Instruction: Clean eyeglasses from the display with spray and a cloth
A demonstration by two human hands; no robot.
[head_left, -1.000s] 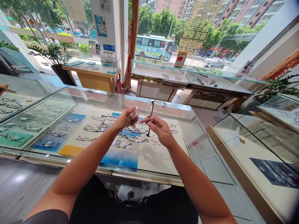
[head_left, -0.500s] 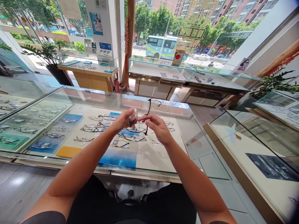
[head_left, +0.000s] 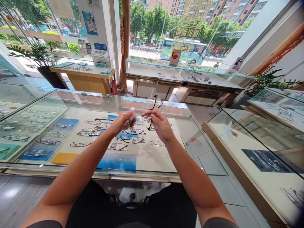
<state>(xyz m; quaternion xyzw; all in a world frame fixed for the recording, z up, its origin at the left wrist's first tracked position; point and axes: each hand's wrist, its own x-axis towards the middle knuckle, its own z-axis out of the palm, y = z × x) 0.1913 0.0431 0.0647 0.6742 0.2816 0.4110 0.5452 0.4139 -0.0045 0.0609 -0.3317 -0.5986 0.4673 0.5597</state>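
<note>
My left hand point(head_left: 121, 123) is closed around a small bottle with a whitish top point(head_left: 132, 110); most of the bottle is hidden by the fingers. To its right, my right hand point(head_left: 162, 126) pinches a pair of eyeglasses point(head_left: 155, 103) with a dark frame, held up on edge with a temple sticking out. A gap separates the bottle from the eyeglasses. Both hands hover over the glass display counter point(head_left: 154, 160), where several other eyeglasses point(head_left: 130, 139) lie in rows beneath them.
A yellow-orange flat piece point(head_left: 63, 158) and a blue panel point(head_left: 117, 162) lie near the counter's front edge. Another glass case point(head_left: 237, 144) stands at the right. Farther back are more display cases point(head_left: 152, 70), a wooden post point(head_left: 124, 47) and a potted plant point(head_left: 42, 60).
The eyeglasses have turned and now lean to the right at the top. My left hand has tipped the bottle more upright. The view has swung slightly to the right.
</note>
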